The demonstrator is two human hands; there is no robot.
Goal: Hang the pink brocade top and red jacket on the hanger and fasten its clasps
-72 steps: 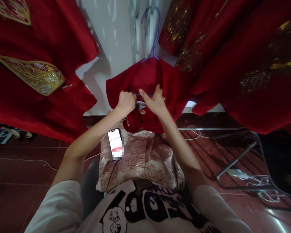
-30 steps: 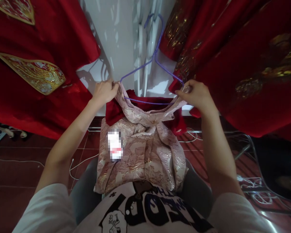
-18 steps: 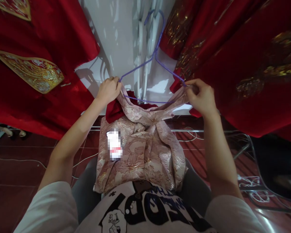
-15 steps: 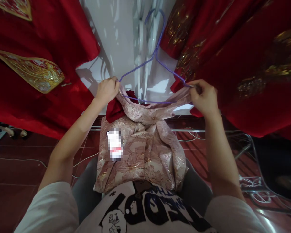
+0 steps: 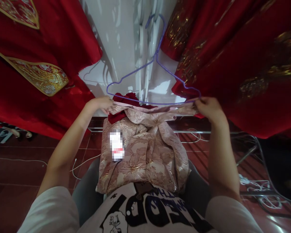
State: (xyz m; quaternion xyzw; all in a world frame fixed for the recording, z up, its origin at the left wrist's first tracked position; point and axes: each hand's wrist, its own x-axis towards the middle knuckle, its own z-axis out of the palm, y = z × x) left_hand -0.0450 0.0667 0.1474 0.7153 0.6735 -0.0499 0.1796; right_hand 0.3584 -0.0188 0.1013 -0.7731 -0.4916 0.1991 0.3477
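The left hand [image 5: 104, 103] and right hand [image 5: 210, 110] pinch opposite upper ends of the pink brocade garment [image 5: 144, 147] beside a purple clothes hanger [image 5: 157, 51].

It appeared to be a clothing shop or costume room: gold-embroidered red garments [image 5: 60, 35] flanked a purple clothes hanger [image 5: 157, 53].

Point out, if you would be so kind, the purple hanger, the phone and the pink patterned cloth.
Purple hanger [image 5: 156, 53]: head view, on the neck where its two arms meet.
Phone [image 5: 116, 145]: head view, on its blurred screen.
Pink patterned cloth [image 5: 145, 157]: head view, on its broad lower part.
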